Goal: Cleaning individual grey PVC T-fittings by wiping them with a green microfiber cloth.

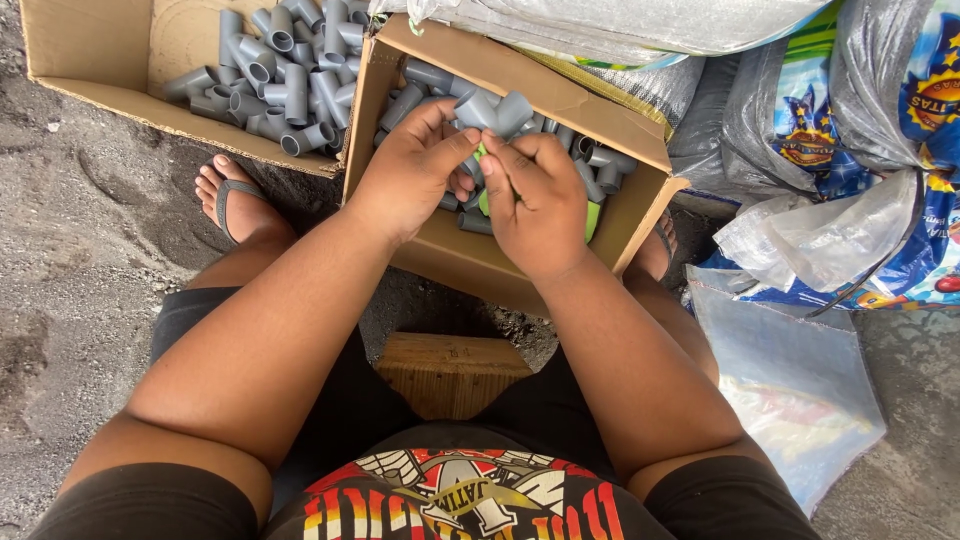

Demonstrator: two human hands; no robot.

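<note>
Together, the left hand [415, 165] and right hand [535, 195] close their fingers on a grey pipe fitting [495, 110] above the nearer cardboard box [600, 235] of grey fittings; something green [483, 203] shows between the palms. Far left, a second box [90, 60] holds more fittings. Plastic sacks [830, 120] lie right.

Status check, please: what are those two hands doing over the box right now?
Left hand and right hand together grip a grey pipe fitting. Green object partly hidden beneath. Held over open cardboard box of fittings. Nothing blocking.
</note>
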